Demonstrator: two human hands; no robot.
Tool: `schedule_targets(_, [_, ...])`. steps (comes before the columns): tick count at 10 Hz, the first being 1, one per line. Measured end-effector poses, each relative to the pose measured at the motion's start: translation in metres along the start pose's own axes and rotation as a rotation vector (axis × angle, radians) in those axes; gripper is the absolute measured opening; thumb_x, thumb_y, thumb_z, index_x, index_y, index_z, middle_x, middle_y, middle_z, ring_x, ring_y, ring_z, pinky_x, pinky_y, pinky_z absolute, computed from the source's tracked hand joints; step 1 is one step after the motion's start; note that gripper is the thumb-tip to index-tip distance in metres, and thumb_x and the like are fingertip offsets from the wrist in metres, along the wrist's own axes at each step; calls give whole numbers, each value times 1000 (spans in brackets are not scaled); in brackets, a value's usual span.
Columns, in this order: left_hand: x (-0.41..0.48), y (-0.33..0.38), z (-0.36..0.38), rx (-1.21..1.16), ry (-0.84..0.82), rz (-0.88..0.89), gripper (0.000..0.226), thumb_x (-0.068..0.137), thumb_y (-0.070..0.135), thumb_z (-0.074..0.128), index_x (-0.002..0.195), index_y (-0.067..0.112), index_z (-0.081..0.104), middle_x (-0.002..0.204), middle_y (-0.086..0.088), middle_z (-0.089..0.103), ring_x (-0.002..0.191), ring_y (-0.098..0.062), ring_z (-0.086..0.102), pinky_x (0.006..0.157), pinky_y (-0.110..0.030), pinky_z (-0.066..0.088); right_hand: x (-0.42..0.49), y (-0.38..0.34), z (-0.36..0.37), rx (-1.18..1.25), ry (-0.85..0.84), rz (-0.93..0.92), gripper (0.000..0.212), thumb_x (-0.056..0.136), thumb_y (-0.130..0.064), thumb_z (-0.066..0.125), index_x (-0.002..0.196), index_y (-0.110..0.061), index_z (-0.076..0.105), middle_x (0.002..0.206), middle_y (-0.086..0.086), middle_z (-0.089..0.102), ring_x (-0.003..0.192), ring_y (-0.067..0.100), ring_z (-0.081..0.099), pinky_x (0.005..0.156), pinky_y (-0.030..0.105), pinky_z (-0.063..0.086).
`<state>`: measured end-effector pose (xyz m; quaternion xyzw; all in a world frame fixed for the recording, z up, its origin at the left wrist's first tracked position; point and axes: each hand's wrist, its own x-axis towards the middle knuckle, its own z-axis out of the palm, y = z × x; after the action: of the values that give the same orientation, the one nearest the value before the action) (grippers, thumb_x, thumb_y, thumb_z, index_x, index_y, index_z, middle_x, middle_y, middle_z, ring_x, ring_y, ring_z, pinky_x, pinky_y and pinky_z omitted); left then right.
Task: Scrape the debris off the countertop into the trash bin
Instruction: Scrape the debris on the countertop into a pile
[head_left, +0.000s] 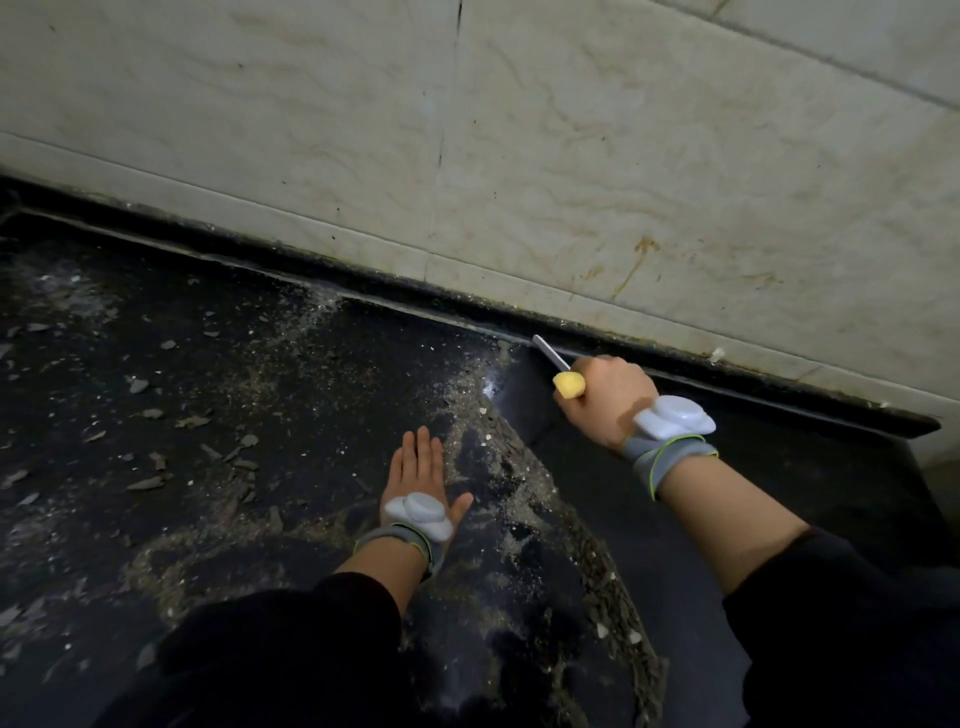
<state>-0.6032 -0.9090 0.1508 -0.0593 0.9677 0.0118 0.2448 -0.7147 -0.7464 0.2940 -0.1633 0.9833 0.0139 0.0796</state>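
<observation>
Scraper (558, 368) tip reaches countertop (234, 374) back edge (right hand (605, 395) grips it).

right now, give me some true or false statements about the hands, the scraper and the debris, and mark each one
1. The right hand grips a scraper with a yellow handle. True.
2. The left hand is curled round a cloth. False: it lies flat on the countertop with straight fingers and holds nothing.
3. The scraper's blade points at the back edge of the countertop, just below the tiled wall. True.
4. The debris is piled to the right of the right hand. False: it lies to that hand's left, in a band running toward the camera and scattered further left. The surface to the right looks dark and scraped.
</observation>
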Motion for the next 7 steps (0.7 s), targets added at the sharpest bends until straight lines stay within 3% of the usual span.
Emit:
schedule_targets(2, [-1,0,-1,-4,-1,1,83,98,58,16,148,0,-18,157,-18,-21,145,-33,-17,120,-41,-5,-1,-8,5,-48,-45,-178,27,87,-31,54,104,-12,61,105,12,61,97,37,60,75,35,44])
schedule_targets(3, [0,0,-2,0,-8,1,84,98,58,16,148,0,-18,156,-18,-21,145,-34,-17,120,-41,-5,2,-1,0,-10,12,-175,25,86,-33,55,100,-13,62,101,11,62,93,38,61,71,35,44])
schedule_targets(5, [0,1,-1,-6,-2,0,84,98,58,17,148,0,-18,156,-18,-21,145,-33,-18,120,-40,-6,8,-8,3,-86,-89,-237,32,86,-29,55,112,-11,60,109,11,59,102,36,59,78,35,45])
schedule_targets(7, [1,0,2,-33,10,2,84,98,58,17,148,0,-18,156,-18,-22,145,-34,-18,120,-40,-6,17,-5,-2,-84,-37,-230,29,86,-30,56,109,-14,61,107,10,58,103,34,58,76,34,44])
